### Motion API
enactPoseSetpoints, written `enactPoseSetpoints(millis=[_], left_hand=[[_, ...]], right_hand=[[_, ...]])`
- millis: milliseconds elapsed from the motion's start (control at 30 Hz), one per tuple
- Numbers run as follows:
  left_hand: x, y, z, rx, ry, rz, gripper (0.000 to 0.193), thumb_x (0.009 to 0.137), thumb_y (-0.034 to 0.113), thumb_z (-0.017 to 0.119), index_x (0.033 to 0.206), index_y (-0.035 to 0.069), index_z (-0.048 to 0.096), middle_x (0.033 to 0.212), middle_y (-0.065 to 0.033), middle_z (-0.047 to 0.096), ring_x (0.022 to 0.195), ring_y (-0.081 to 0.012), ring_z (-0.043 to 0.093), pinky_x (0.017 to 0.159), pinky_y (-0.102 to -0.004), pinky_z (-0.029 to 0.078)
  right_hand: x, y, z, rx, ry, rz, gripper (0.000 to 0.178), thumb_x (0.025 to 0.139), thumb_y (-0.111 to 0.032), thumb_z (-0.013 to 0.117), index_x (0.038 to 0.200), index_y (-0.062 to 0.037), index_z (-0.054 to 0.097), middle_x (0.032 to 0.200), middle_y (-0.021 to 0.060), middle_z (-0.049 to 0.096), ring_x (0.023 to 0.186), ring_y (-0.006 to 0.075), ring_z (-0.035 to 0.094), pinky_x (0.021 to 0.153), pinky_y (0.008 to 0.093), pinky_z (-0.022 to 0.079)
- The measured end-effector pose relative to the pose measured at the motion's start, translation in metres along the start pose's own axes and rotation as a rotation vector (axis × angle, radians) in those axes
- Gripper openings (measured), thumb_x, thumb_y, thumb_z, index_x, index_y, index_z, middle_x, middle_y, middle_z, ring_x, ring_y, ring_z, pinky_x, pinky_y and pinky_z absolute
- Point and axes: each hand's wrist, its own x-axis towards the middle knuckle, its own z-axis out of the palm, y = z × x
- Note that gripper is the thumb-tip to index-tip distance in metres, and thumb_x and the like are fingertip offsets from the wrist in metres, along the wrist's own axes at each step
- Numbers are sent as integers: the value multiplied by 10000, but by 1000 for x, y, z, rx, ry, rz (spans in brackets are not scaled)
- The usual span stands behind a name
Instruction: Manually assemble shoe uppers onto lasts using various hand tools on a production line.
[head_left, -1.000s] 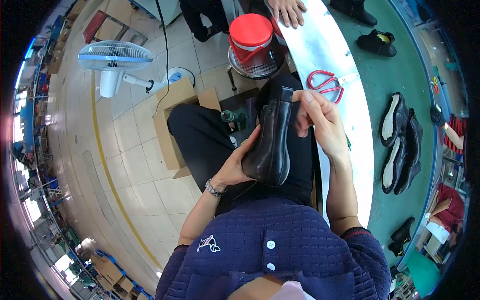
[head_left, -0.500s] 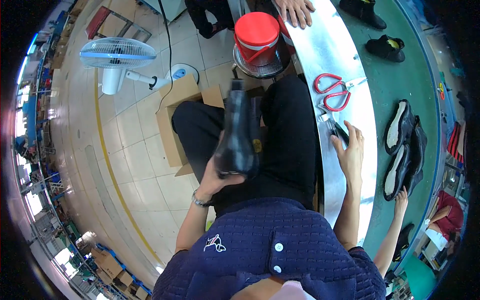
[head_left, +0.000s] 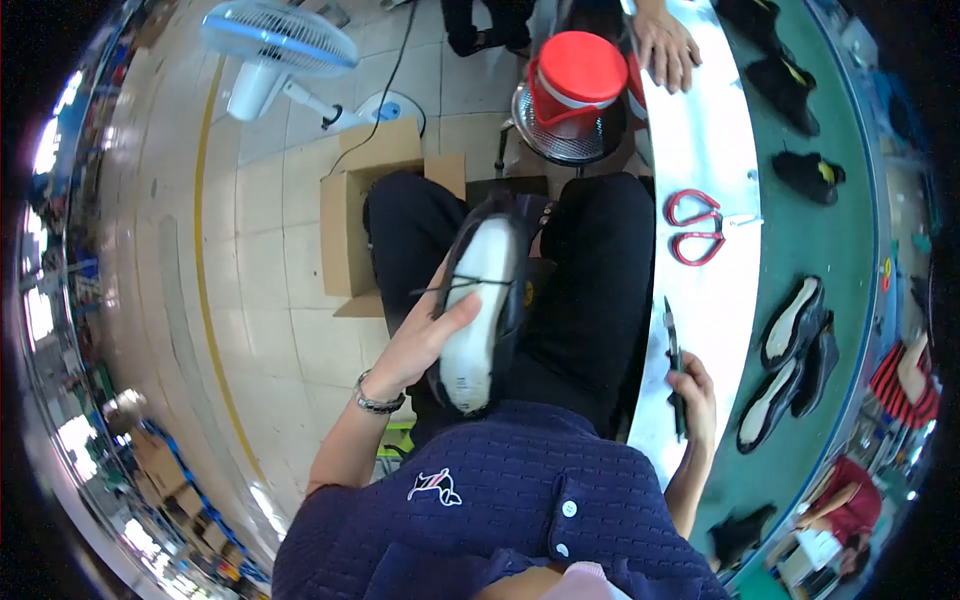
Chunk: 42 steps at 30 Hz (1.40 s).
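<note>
My left hand (head_left: 425,335) grips a black shoe (head_left: 513,300) above my lap, its white bottom (head_left: 478,330) facing up. The thumb presses on that white surface, and a thin black lace crosses it. At the near part of the metal ledge, my right hand (head_left: 694,398) is closed around the dark handles of pliers (head_left: 673,345); their narrow metal tip points away from me. Farther along the ledge lie red-handled scissors (head_left: 700,228), apart from both hands.
Several black shoes (head_left: 785,400) rest on the green belt (head_left: 740,480) beyond the metal ledge (head_left: 700,140). Another person's hand (head_left: 668,50) lies on the ledge's far end. A red bucket (head_left: 582,72) stands on a stool, near an open carton (head_left: 345,240) and a fan (head_left: 280,45).
The shoe has turned so its white bottom faces up. My right hand has picked up the pliers and drawn them nearer. The other person's hand at the belt shoes is gone.
</note>
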Motion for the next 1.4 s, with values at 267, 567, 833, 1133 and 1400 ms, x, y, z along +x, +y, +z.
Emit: enactPoseSetpoints(millis=[267,567,833,1133,1400], left_hand=[[22,-24,-5,251,159,68,663,977,372,530,1482,24,279,1369,-201,494,1250,-284,498,1041,-344,369],[53,5,-11,544,390,653,421,877,93,641,1277,17,534,1137,-145,587,957,-255,604,820,-317,489],[68,15,-21,688,384,832,261,882,39,618,1133,-32,617,923,-162,658,787,-311,653,701,-353,520],[65,13,-29,781,311,912,357,839,-22,623,1196,-13,606,1107,-195,662,980,-310,669,794,-353,543],[61,19,-31,1143,242,991,574,672,-41,638,1243,2,593,1209,-209,614,879,-248,651,761,-323,550]], right_hand=[[-8,-92,73,90,-367,61,879,760,-108,705,1492,-2,229,968,184,701,583,187,659,462,231,467],[5,-165,150,31,-804,102,719,974,-32,453,1555,-176,54,1236,278,578,1095,311,623,856,338,509],[3,-188,181,-91,-621,207,669,1010,-90,457,1549,-140,64,921,90,606,870,157,617,785,321,528],[4,-155,185,-511,-441,-240,621,998,-83,478,1528,-64,156,771,79,600,646,142,602,599,290,508],[1,-177,175,-937,-400,-425,620,936,-78,557,1480,-71,259,678,209,641,648,390,661,599,441,510]])
